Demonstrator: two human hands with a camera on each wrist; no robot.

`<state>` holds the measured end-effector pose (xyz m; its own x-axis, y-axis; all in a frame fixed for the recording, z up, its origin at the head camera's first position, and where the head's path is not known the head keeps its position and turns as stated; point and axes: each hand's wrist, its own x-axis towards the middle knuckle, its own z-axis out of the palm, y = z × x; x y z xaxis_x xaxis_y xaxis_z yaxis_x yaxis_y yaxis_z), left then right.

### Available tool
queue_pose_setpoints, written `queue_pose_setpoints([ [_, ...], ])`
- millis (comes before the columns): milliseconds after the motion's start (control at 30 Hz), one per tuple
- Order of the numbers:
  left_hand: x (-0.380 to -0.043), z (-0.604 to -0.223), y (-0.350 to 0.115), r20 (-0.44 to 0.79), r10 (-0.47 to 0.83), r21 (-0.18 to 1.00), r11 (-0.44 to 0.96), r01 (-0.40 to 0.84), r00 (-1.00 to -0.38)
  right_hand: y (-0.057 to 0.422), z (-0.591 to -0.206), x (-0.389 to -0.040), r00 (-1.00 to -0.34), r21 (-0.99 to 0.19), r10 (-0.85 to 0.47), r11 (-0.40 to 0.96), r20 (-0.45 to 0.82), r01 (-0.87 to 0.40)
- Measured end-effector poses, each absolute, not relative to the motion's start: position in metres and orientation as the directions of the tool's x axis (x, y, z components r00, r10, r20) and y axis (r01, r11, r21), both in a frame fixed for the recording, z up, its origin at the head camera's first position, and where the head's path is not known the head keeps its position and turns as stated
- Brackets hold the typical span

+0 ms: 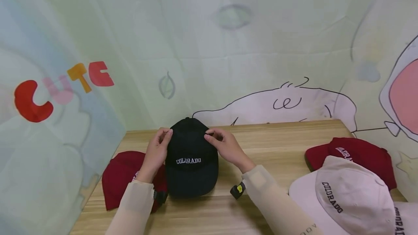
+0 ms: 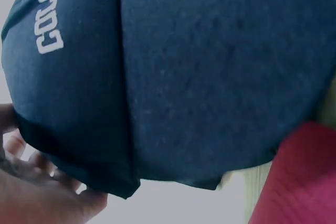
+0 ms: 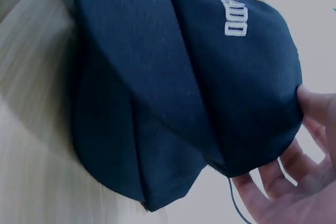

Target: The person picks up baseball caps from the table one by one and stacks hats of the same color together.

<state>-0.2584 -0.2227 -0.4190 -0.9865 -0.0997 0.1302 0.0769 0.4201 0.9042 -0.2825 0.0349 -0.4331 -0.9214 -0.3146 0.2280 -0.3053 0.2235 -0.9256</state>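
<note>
A black baseball cap (image 1: 191, 151) with white COLORADO lettering is held front-on above the table, its brim downward. My left hand (image 1: 156, 153) grips one side of the crown near the top, and my right hand (image 1: 227, 148) grips the opposite side. From the right wrist view, the thumb presses the front of the black cap (image 3: 247, 87) while the other fingers reach behind its edge. In the left wrist view, the hand (image 2: 37, 192) shows at the lower left, at the crown's edge. A dark red cap (image 1: 119, 177) lies under and beside my left forearm.
On the right of the wooden table (image 1: 277, 144) lie another dark red cap (image 1: 362, 153) and a pale cap (image 1: 356, 191) overlapping it. Part of a further pale cap (image 1: 406, 215) shows at the right edge. A printed curtain (image 1: 202, 46) hangs behind the table.
</note>
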Motion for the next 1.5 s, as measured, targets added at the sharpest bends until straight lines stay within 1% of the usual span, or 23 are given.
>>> queue_pose_setpoints([
  [133,-0.271,-0.421,-0.224,0.118,-0.114,0.894,0.445,0.055,-0.986,0.027,-0.435,-0.291,-0.941,-0.924,-0.255,0.251,0.224,-0.288],
  [367,-0.290,-0.426,-0.223,0.083,-0.129,0.882,0.472,0.012,-0.988,0.020,-0.441,-0.303,-0.971,-0.930,-0.166,0.296,0.172,-0.216],
  [533,-0.301,-0.433,-0.220,0.059,-0.143,0.877,0.480,-0.017,-0.988,0.017,-0.444,-0.307,-0.980,-0.935,-0.119,0.301,0.160,-0.189],
  [667,-0.307,-0.437,-0.220,0.046,-0.153,0.873,0.486,-0.034,-0.987,0.015,-0.450,-0.308,-0.977,-0.935,-0.159,0.301,0.144,-0.187],
  [800,-0.309,-0.442,-0.221,0.041,-0.164,0.870,0.491,-0.045,-0.986,0.010,-0.459,-0.307,-0.962,-0.915,-0.243,0.348,0.124,-0.206],
  [867,-0.309,-0.444,-0.221,0.050,-0.171,0.864,0.502,-0.044,-0.984,0.007,-0.464,-0.307,-0.957,-0.900,-0.257,0.374,0.131,-0.224],
  [1000,-0.304,-0.447,-0.216,0.089,-0.196,0.843,0.537,-0.030,-0.977,0.001,-0.470,-0.306,-0.961,-0.877,-0.216,0.410,0.174,-0.251],
  [1100,-0.296,-0.449,-0.208,0.071,-0.222,0.822,0.566,-0.069,-0.972,-0.002,-0.472,-0.305,-0.959,-0.864,-0.181,0.423,0.216,-0.274],
  [1200,-0.287,-0.452,-0.201,0.025,-0.239,0.803,0.583,-0.123,-0.971,-0.005,-0.475,-0.304,-0.955,-0.846,-0.171,0.443,0.244,-0.296],
  [1400,-0.281,-0.463,-0.193,-0.014,-0.230,0.811,0.567,-0.145,-0.973,-0.008,-0.481,-0.303,-0.948,-0.803,-0.208,0.506,0.240,-0.314],
  [1500,-0.281,-0.470,-0.193,-0.058,-0.224,0.819,0.547,-0.174,-0.973,-0.010,-0.485,-0.302,-0.941,-0.784,-0.246,0.525,0.231,-0.330],
])
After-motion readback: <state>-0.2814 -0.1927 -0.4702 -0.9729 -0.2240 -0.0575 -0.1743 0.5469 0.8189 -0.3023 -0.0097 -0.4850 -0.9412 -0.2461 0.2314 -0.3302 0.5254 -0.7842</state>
